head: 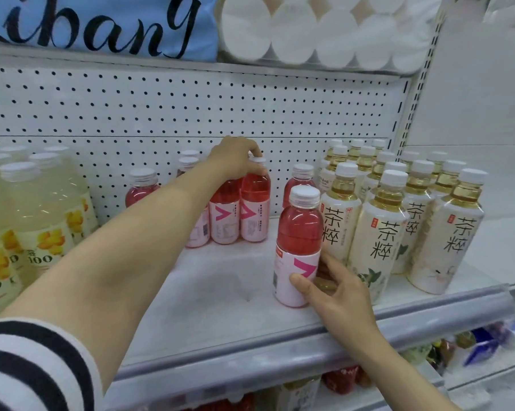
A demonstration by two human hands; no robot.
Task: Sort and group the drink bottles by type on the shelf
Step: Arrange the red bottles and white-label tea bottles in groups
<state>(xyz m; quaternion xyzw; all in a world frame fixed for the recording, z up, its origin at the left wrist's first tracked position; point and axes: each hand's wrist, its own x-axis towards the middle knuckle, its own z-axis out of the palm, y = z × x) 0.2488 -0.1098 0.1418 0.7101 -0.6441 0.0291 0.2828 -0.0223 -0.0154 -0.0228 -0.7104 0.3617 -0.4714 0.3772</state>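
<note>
Seven pink bottles [225, 215] stand on the shelf [220, 292]; left hand [235, 158] pinches one's cap, right hand [333, 292] grips the front pink bottle [299, 247].

Shelf [220, 307] bears drink bottles [380, 229].

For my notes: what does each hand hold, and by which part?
Left hand: back red bottle, by its cap. Right hand: front red bottle, by its lower label.
</note>
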